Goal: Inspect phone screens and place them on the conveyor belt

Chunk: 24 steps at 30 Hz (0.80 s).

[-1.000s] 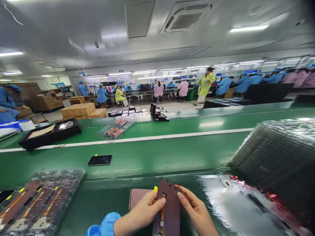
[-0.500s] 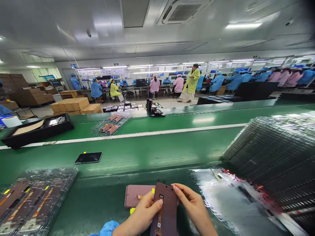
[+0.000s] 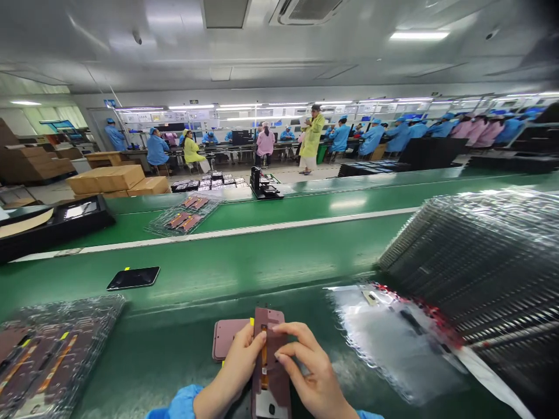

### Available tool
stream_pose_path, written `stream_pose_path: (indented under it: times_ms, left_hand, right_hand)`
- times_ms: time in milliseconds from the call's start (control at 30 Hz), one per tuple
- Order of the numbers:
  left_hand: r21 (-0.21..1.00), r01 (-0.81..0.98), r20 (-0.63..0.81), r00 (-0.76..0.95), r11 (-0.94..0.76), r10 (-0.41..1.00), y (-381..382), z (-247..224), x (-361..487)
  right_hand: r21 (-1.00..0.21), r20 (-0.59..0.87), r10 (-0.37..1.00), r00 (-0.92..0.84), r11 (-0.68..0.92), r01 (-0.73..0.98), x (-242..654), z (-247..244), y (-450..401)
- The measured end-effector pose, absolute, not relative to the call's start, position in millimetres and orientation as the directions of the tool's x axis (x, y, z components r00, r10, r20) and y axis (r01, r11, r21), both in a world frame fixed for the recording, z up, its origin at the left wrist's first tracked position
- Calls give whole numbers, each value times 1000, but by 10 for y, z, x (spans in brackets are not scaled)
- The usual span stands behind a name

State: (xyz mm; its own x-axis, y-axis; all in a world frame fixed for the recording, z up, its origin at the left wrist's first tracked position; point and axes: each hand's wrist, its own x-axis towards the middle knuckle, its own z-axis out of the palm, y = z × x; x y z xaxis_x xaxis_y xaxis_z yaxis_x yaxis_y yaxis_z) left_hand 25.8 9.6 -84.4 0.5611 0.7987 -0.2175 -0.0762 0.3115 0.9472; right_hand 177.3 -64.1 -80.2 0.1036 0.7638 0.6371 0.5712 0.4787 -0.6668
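My left hand (image 3: 242, 358) holds a brown phone screen (image 3: 275, 372) by its left side, thumb on the back beside an orange flex cable (image 3: 264, 343). The screen stands lengthwise before me, its lower part showing a pale patch. Over its right half is my right hand (image 3: 308, 364), index fingertip near the upper surface, thumb and another fingertip closed together at the middle. Whatever they pinch, if anything, is too small to make out. Behind my left hand lie stacked brown phone screens (image 3: 227, 334) with yellow tabs, partly hidden.
At left is a clear tray (image 3: 100, 326) of brown screens. Beyond it lies a black phone (image 3: 133, 278). Clear plastic bags (image 3: 393, 343) and a tall stack of clear trays (image 3: 471, 244) stand at right. Another tray (image 3: 155, 227) and a black device (image 3: 262, 186) sit farther back. People work behind.
My right hand has moved from the screen's top right corner down onto its right half. The left hand keeps its hold. The whole view has shifted slightly.
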Motion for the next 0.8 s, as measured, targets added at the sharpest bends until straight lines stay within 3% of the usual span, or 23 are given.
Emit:
stream_pose_path:
  times_ms: [133,267,400,500,633,733,800]
  left_hand:
    - [938,-49,-230,653,343,722,95,-818,262]
    - [946,20,-234,734,324,637,6,-808,289]
    - [962,130,-255,745,241,616,-39,-785,279]
    - [968,118,-234,753,223,615,-37,-770,263]
    - [974,117,-213,771,195,600,-28,-776,265]
    - [975,127,-214,769,184,602,-29,-811,277]
    - [974,106,-211,756,202,620,-28,-843,286]
  right_hand:
    - [-899,387,869,307,281,337,1835,-786,-594]
    - [-965,224,900,373,151,213,1919,-832,-494]
    - [-954,216,894,392,108,280,1936,-834,-462]
    - [-919,272,906,323,145,366,1939,-825,-478]
    - [-755,511,830,224,308,579,1939,-846,-494]
    - [-471,737,665,119,380,796,1902,-863,-510]
    - [-286,814,580,21,370,884,1852,-861,-541]
